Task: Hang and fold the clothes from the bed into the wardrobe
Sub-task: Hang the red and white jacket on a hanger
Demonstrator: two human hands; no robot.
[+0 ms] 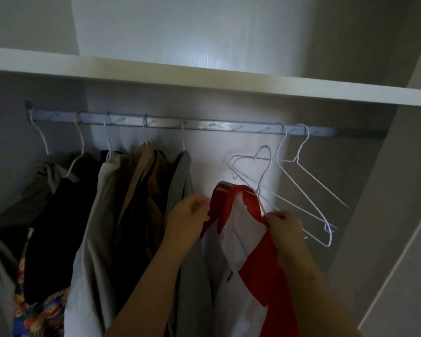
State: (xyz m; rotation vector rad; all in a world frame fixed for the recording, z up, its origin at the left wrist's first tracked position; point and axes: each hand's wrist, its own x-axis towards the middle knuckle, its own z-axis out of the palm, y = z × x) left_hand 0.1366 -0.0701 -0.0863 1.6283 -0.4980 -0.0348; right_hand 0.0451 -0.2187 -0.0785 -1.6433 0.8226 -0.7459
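The left hand [188,216] is curled, and the left edge of the red and white garment [243,242] is pinched between its thumb and fingers. The right hand [286,224] is closed around the garment's right shoulder, where the wire of a white wire hanger [265,171] passes by the thumb. The garment is held between the two hands, below the right half of the rail [212,125] and apart from it. Its long axis runs nearly vertical, with the red neck pointing up toward the rail and the body trailing down and slightly right to the lower frame edge. The hanger is seated inside the garment, and its hook is raised above the neck, short of the rail. The hook is blurred, so it cannot be told whether one wire or two is held.

Toward the right end of the rail, two empty hangers [307,135] are hooked side by side. Along the left half, five hangers carrying hung clothes [141,181] are counted: olive-grey, black, pale grey, tan and grey. A floral fabric [41,312] is seen at the lower left corner of the wardrobe. One white shelf [204,80] is fixed above the rail.
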